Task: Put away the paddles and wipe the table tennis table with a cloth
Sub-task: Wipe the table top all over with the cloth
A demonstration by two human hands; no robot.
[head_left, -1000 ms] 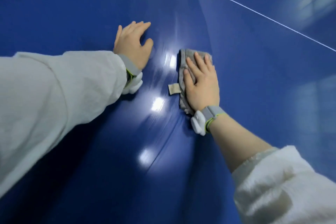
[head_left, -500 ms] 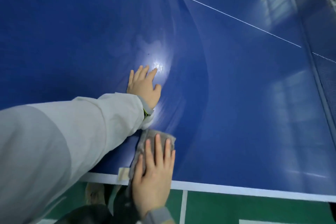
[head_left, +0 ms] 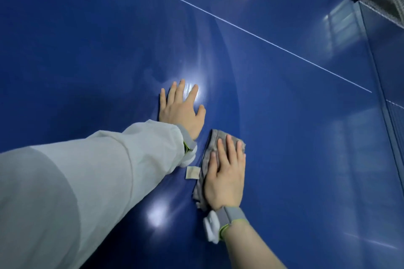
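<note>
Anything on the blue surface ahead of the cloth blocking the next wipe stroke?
The left hand rests flat on the table, just up-left of the cloth under the right hand. Straight ahead and rightward, nothing visible.

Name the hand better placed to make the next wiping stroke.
Right. The right hand already lies flat on the grey cloth, pressing it to the table. The left hand rests bare on the surface, beside the cloth.
</note>
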